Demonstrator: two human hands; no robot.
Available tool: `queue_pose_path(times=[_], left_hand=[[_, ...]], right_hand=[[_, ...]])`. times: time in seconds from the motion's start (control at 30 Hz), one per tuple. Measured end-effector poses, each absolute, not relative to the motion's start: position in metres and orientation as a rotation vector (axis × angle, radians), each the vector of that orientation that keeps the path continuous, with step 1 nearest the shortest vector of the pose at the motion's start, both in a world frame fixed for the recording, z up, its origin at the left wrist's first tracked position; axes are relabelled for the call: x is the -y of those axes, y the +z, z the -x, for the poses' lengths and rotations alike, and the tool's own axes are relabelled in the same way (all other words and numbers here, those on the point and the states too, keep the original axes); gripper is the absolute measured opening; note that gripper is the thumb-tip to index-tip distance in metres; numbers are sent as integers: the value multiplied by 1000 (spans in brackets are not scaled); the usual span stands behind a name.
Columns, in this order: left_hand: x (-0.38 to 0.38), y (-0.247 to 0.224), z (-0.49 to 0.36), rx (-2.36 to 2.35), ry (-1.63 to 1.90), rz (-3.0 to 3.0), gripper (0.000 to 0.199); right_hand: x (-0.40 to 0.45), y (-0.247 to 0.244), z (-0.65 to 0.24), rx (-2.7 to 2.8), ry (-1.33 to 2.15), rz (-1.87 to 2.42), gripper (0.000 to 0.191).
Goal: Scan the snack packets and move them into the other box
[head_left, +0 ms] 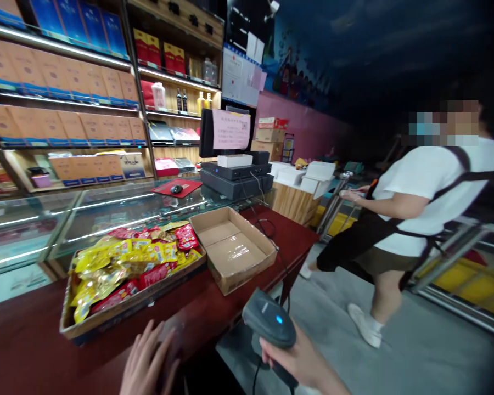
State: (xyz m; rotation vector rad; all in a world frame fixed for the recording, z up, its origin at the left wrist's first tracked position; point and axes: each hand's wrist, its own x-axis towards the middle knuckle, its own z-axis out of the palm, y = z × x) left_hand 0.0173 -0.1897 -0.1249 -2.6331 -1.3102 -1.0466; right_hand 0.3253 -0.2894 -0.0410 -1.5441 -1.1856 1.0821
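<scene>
My right hand [296, 356] is wrapped round the handle of a dark grey barcode scanner [269, 318] with a lit blue light; its cable hangs below. Near the front edge of the dark red table [20, 340], my left hand [150, 356] has its fingers apart and holds nothing; its edge is smeared by motion. Beyond it lies a cardboard tray [119, 315] full of yellow, red and gold snack packets [148, 252]. To the right of that tray sits a cardboard box [234, 244] with nothing in it, its bottom taped.
Behind the table are a glass counter [102, 214], a red mouse pad [181, 187] and a monitor [226, 131] on dark equipment. A cable runs over the table's right part. A person in a white shirt [415, 175] stands at the right near metal railings [453, 252].
</scene>
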Motion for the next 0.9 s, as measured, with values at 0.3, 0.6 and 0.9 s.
queue_pose_path(times=[0.3,0.6,0.9], left_hand=[[238,-124,75,1858,-566,2190,71],[240,-120,71,1871,-443,2189,76],[237,-123,75,1850,-494,2207,80]], right_hand=[[286,-54,-273,1427,1219,1517,31],[284,-35,-254,1448,1282,1331,35],[290,-18,-216,1356,1178,1321,34]])
